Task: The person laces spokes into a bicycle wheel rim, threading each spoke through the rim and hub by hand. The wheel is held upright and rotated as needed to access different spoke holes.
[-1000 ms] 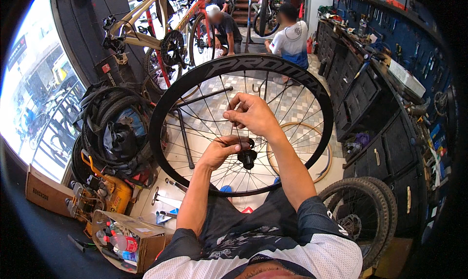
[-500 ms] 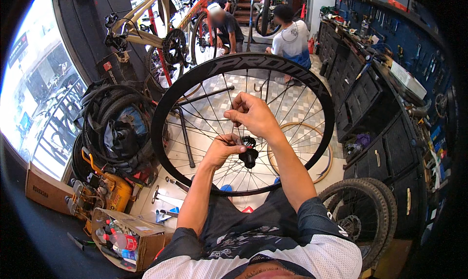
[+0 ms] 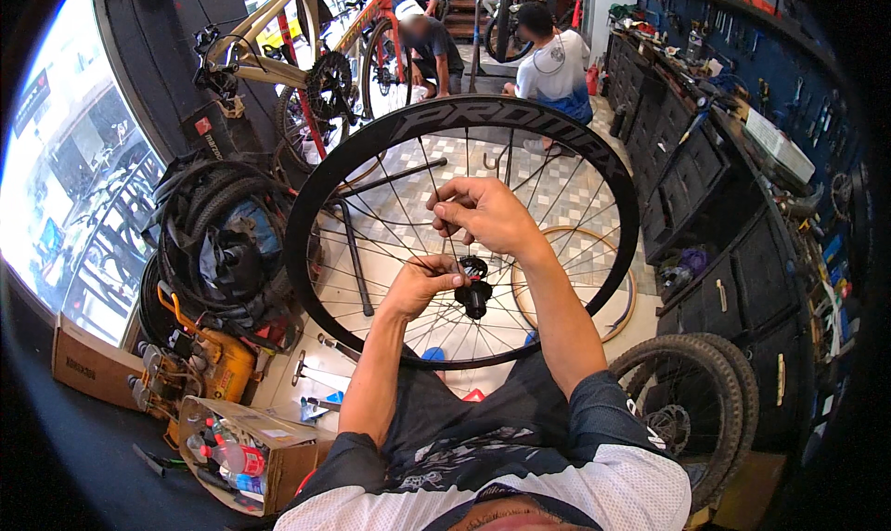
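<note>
A black deep-rimmed bicycle wheel [image 3: 299,234] stands in front of me, its thin black spokes running to a black hub [image 3: 475,301]. Just left of the hub, my left hand [image 3: 422,285] has thumb and fingers pinched on a spoke near its lower end. Higher up and slightly to the right, my right hand [image 3: 484,217] is closed, with thumb and forefinger pinching what looks like the same spoke. The exact contact is partly hidden behind my fingers.
Bundled tyres [image 3: 200,243], a yellow machine [image 3: 223,373] and a cardboard box of bottles [image 3: 278,466] lie left. Right are knobbly-tyred wheels [image 3: 687,410] and a dark drawer bench [image 3: 715,299]. A tan-edged tyre [image 3: 631,301] is behind the wheel. Two people crouch beyond, near bicycles [image 3: 329,85].
My right hand has shifted slightly right, its fingers curled a little differently around the spoke. My left hand has stayed nearly in place near the hub.
</note>
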`<action>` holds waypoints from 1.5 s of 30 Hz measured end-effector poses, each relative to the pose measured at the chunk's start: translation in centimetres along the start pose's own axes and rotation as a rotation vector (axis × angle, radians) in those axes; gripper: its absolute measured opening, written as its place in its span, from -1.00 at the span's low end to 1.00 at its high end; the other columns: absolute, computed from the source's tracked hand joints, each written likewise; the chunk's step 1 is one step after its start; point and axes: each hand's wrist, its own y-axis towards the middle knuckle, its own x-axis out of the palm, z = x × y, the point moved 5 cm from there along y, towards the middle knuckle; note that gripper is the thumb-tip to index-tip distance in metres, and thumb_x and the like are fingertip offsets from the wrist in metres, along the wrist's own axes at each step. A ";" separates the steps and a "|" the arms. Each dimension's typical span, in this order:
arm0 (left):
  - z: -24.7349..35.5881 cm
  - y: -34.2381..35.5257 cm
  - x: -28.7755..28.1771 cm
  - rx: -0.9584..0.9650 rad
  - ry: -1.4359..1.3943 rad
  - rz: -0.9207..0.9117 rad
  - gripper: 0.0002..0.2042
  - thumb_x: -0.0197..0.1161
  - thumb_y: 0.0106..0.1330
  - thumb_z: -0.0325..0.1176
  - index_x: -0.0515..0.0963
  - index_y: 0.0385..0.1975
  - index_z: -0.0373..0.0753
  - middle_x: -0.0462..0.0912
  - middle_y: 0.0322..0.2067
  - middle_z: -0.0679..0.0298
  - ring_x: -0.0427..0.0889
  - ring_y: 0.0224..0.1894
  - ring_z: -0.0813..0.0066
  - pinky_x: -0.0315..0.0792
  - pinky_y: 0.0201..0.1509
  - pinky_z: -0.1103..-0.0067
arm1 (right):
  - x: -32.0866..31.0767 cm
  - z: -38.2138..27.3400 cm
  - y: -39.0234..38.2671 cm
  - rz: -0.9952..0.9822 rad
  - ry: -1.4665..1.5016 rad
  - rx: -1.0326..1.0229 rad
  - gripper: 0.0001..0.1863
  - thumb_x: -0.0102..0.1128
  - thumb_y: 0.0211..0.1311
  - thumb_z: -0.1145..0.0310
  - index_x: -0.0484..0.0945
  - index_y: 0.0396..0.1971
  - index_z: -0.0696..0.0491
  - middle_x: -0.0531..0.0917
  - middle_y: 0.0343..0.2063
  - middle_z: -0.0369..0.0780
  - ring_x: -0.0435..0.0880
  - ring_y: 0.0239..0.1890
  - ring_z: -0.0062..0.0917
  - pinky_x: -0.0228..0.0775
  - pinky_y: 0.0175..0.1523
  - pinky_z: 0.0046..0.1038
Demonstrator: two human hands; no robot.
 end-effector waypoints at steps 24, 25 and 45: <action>-0.5 0.0 -0.2 0.011 -0.065 -0.017 -0.80 0.48 0.28 -0.43 0.63 -0.18 -0.30 0.72 -0.24 0.27 0.71 -0.13 0.47 0.58 0.08 0.50 | -3.4 2.7 -7.5 0.769 -0.237 -0.178 -0.74 0.27 0.40 0.34 0.66 -0.04 0.18 0.69 -0.48 -0.27 0.65 -0.46 -0.55 0.46 -0.30 -0.46; -0.5 0.0 -0.2 0.015 -0.070 -0.021 -0.81 0.48 0.29 -0.43 0.63 -0.19 -0.30 0.71 -0.24 0.27 0.71 -0.13 0.47 0.58 0.07 0.50 | -3.4 2.9 -7.2 0.815 -0.371 -0.143 -0.71 0.29 0.38 0.33 0.66 -0.02 0.18 0.73 -0.44 -0.22 0.70 -0.43 -0.47 0.50 -0.26 -0.40; -0.6 0.8 0.2 -0.046 0.057 0.202 -0.73 0.46 0.32 -0.39 0.70 -0.03 -0.34 0.79 -0.15 0.22 0.73 -0.13 0.55 0.59 -0.02 0.59 | -3.7 4.2 -4.3 0.630 -0.526 -0.096 -0.76 0.25 0.31 0.32 0.55 -0.11 0.11 0.78 -0.30 -0.03 0.78 -0.21 -0.07 0.57 -0.07 -0.18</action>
